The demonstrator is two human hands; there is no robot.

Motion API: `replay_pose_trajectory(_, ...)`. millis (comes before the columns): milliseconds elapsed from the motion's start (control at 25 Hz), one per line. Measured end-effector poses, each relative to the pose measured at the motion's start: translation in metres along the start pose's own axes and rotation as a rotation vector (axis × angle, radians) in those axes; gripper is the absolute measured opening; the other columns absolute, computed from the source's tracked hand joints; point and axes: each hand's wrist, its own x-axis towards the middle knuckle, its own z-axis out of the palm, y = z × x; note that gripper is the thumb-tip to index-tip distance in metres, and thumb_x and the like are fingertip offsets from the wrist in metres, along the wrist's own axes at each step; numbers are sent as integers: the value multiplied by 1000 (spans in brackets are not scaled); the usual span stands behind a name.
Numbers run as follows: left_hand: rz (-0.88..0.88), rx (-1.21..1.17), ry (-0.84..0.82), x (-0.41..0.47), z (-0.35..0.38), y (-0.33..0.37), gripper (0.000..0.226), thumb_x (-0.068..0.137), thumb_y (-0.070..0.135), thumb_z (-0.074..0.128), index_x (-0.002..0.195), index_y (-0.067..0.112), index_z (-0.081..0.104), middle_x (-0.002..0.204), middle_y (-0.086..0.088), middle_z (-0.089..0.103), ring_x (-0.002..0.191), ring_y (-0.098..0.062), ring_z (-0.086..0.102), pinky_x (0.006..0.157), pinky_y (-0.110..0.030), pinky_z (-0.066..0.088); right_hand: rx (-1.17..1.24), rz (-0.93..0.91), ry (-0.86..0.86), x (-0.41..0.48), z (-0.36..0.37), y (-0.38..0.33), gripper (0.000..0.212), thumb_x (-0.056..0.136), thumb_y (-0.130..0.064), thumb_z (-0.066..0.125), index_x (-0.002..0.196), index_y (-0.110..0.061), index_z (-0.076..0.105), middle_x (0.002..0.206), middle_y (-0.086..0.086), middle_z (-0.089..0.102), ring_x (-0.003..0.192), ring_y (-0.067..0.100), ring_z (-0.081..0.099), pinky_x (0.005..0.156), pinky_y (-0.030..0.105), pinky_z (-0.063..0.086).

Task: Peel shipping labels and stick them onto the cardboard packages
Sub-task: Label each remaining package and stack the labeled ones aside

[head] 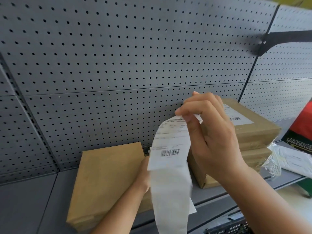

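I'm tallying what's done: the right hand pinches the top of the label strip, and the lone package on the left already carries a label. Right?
No. The head view shows the lone package on the left bare; the stuck label sits on the top package at right. The right hand does pinch the top of the label strip.

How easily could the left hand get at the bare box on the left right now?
Probably easily: the left hand is right at the box, with nothing between them. Its fingers are hidden behind the label, which it may be holding, so it might need to let go first.
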Motion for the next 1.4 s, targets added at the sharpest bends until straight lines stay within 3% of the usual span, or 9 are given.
replay_pose_trajectory(80,87,188,8,-3,2,6,22,96,5,57,75,12,63,74,-3,67,68,-18,64,63,-28,51,5,-20,8,4,-1,-4,17,91,15,52,95,4,64,96,2,56,89,32,54,88,38,44)
replay_pose_trajectory(200,117,244,-29,-8,-4,10,19,98,4,53,85,13,63,75,-1,65,68,-14,61,61,-21,52,17,-17,-10,7,3,-4,17,92,14,53,97,2,65,96,1,57,89,29,53,86,34,43)
replay_pose_trajectory(400,180,187,40,-15,-36,25,44,86,8,63,48,30,61,57,8,59,64,-21,52,67,-42,42,63,69,-89,5,16,4,17,98,4,52,104,-4,65,98,-2,60,92,26,53,82,32,44)
replay_pose_trajectory(520,304,137,141,-37,-60,45,28,97,37,61,80,22,76,81,-10,76,75,-36,70,68,-41,56,85,108,-134,5,26,9,18,99,0,51,108,-7,65,99,-4,60,94,24,54,83,31,45)
replay_pose_trajectory(720,457,-95,20,-85,-104,82,63,93,54,44,110,1,74,96,-16,77,82,-25,71,75,-38,60,123,165,-277,4,57,17,21,100,-5,53,115,-14,64,102,-12,60,100,17,55,86,28,46)
replay_pose_trajectory(920,491,139,97,-108,-114,89,17,93,24,70,104,13,77,96,-1,81,88,-16,77,77,-27,61,122,170,-371,4,100,8,22,98,-7,55,117,-17,64,101,-14,59,98,14,55,80,32,51)
replay_pose_trajectory(1080,442,85,268,-104,-135,74,9,96,18,69,96,14,77,92,-1,81,86,-15,77,73,-23,58,90,176,-436,6,130,5,33,98,-20,58,131,-22,58,117,-12,60,111,11,54,89,30,49)
replay_pose_trajectory(1240,306,47,390,-94,-167,58,11,96,23,70,98,17,78,94,0,82,90,-23,76,79,-41,56,359,751,-606,-7,151,17,41,98,-37,58,138,-31,51,125,-20,61,110,-5,58,87,17,47)
replay_pose_trajectory(1400,216,75,392,-85,-189,38,11,97,19,69,103,17,78,98,0,82,94,-21,77,90,-50,60,748,1122,-718,-44,176,21,17,101,-18,56,112,-14,69,105,-1,77,93,15,74,75,27,60)
